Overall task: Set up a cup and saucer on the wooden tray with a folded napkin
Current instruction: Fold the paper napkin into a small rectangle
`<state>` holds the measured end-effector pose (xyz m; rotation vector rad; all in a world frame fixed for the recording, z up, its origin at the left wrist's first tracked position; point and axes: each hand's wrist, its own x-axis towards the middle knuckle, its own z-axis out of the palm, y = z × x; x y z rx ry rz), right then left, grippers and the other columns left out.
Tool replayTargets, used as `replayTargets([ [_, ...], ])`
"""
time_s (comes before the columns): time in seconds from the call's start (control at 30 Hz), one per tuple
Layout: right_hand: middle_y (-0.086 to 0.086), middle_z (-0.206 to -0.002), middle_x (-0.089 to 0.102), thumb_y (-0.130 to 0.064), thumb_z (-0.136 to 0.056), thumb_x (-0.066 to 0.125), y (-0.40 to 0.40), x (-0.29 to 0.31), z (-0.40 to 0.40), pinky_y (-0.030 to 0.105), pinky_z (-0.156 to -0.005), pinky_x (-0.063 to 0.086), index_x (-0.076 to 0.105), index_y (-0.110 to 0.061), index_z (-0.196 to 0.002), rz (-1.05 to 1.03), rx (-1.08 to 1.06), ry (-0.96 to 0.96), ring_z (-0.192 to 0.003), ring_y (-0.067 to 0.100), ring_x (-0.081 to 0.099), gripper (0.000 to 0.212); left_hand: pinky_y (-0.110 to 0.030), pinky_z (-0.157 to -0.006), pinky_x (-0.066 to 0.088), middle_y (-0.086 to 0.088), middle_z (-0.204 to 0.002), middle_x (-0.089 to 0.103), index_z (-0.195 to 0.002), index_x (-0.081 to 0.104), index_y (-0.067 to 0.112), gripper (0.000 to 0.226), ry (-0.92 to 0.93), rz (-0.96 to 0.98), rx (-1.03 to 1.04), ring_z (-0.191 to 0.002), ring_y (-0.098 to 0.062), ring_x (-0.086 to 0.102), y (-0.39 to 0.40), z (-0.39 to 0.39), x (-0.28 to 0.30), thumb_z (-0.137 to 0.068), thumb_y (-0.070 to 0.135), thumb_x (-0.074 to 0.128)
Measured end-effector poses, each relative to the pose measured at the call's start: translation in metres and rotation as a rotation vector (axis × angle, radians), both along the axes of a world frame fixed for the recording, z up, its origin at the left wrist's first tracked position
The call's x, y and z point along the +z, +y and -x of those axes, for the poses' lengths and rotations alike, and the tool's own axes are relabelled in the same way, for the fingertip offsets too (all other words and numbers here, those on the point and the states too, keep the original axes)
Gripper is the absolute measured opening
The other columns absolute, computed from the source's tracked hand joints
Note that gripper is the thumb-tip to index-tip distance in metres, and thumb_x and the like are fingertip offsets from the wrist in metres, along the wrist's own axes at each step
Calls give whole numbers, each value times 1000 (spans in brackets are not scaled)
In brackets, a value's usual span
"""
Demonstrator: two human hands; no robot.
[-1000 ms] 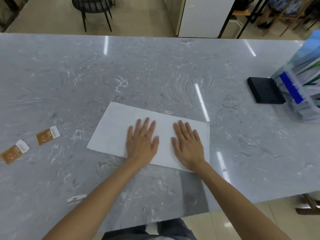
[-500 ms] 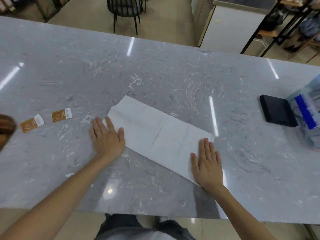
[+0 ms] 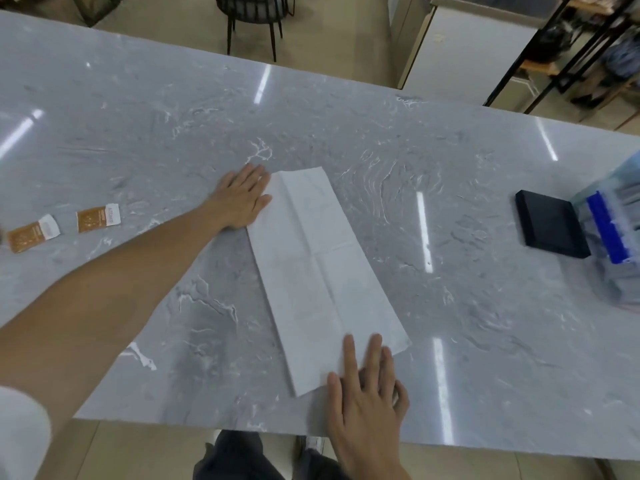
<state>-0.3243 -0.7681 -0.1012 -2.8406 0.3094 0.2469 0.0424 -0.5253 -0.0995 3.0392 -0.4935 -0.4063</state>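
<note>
A white napkin (image 3: 325,271) lies flat on the marble counter (image 3: 450,306); the left hand (image 3: 242,199) presses its far end, the right hand (image 3: 367,393) its near-edge end.

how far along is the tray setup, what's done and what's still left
Done: the white napkin lies as one long folded strip with creases showing. In hand: the left hand and right hand press flat on its two ends. Left: finishing the fold; no cup, saucer or wooden tray is in view, so that setup looks unstarted.

single head-worn view, close, angled forward and down over marble table (image 3: 346,140)
</note>
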Motion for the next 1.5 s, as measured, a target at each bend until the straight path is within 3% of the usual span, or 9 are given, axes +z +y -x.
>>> replayTargets([
  [0.17, 2, -168, -25, -63, -95, 1, -10, 5, 1, 45, -117, 14, -17, -44, -156, 10, 70, 23, -157, 23, -10, 67, -45, -126, 5, -12, -171, -1, -161, 5, 5, 63, -136, 74, 75, -158, -28, -3, -18, 38, 3, -109, 37, 23],
  [0.33, 15, -153, 45, -57, -95, 40, -52, 23, -21, 53, -98, 46, 43, -36, -149, 130, 339, -32, -130, 37, 51, 58, -43, -126, 0, -9, -170, -8, -161, 14, 13, 63, 1, 353, -16, -157, -26, -12, -58, 167, 13, -107, 34, 38],
  [0.43, 7, -138, 58, -42, -96, 58, -99, 38, -49, 44, -95, 51, 58, -28, -139, 90, 602, -71, -119, 30, 61, 45, -35, -125, -4, 3, -169, -1, -159, 29, 23, 65, 18, 504, -125, -155, -16, -11, -71, 254, 9, -101, 49, 41],
  [0.53, 10, -118, 72, -23, -87, 79, -136, 44, -75, 41, -82, 61, 73, -15, -120, 111, 782, -181, -102, 32, 72, 34, -39, -125, 22, 4, -163, 30, -143, 55, 26, 58, -43, 520, -196, -153, -19, 20, -72, 311, 4, -95, 57, 52],
  [0.67, 10, -108, 77, -14, -78, 86, -155, 37, -91, 37, -60, 63, 79, -13, -108, 173, 1026, -355, -88, 29, 76, 32, -35, -91, 58, -5, -126, 69, -121, 73, 15, 35, -237, 502, -265, -112, -22, 66, -65, 332, 2, -93, 34, 64],
  [0.87, 3, -87, 72, -8, -62, 88, -148, 31, -103, 28, -34, 49, 77, -12, -103, 309, 1161, -435, -69, 22, 69, 42, -23, -51, 57, -3, -98, 76, -100, 78, 13, 40, -361, 421, -304, -80, -19, 72, -63, 329, 7, -64, 0, 88],
  [1.1, 1, -104, 66, -40, -89, 64, -151, 24, -99, 30, -49, 55, 65, -18, -119, 93, 1061, -376, -85, 21, 65, 38, -24, -71, 56, 4, -102, 73, -105, 78, 19, 20, -335, 575, -173, -91, -12, 66, -76, 332, 17, -99, 26, 62],
  [1.4, 13, -125, 64, -12, -85, 76, -152, 17, -94, 29, -76, 61, 61, -4, -132, -50, 928, -534, -114, 27, 59, 50, -21, -88, 53, 12, -107, 73, -117, 75, 21, 31, -309, 814, 10, -97, -1, 66, -63, 321, 42, -100, 37, 55],
  [1.5, 14, -115, 71, 0, -77, 82, -151, 25, -93, 32, -71, 64, 71, -2, -118, -86, 897, -581, -103, 31, 69, 42, -21, -85, 54, 14, -103, 73, -114, 77, 20, 31, -344, 833, 23, -95, 3, 64, -60, 319, 48, -98, 39, 58],
])
